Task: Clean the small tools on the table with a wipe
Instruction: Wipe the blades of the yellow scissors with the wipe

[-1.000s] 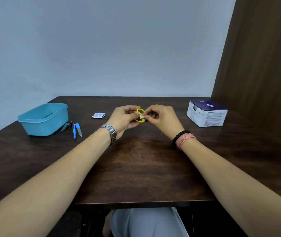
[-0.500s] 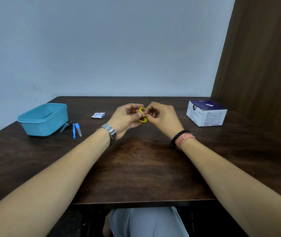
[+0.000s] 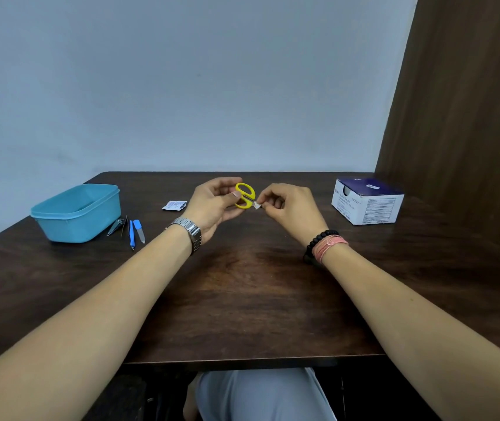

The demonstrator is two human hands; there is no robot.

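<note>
My left hand (image 3: 212, 205) grips small yellow-handled scissors (image 3: 245, 196) by the handle loops, above the middle of the dark wooden table (image 3: 242, 293). My right hand (image 3: 291, 208) pinches a small white wipe (image 3: 257, 205) against the scissors' blades, which are mostly hidden by the wipe and my fingers. Beside the blue tub lie other small tools: a nail clipper (image 3: 116, 225), a dark thin tool (image 3: 124, 224), a blue-handled tool (image 3: 132, 233) and a blue nail file (image 3: 139, 230).
A light blue plastic tub (image 3: 75, 212) stands at the left. A torn wipe sachet (image 3: 175, 205) lies left of my hands. A purple and white box (image 3: 367, 200) sits at the right, near a brown wall panel (image 3: 461, 117).
My right hand has slid the wipe to the right, away from the yellow loops and along the blades. The hands are a little further apart and the loops show more.
</note>
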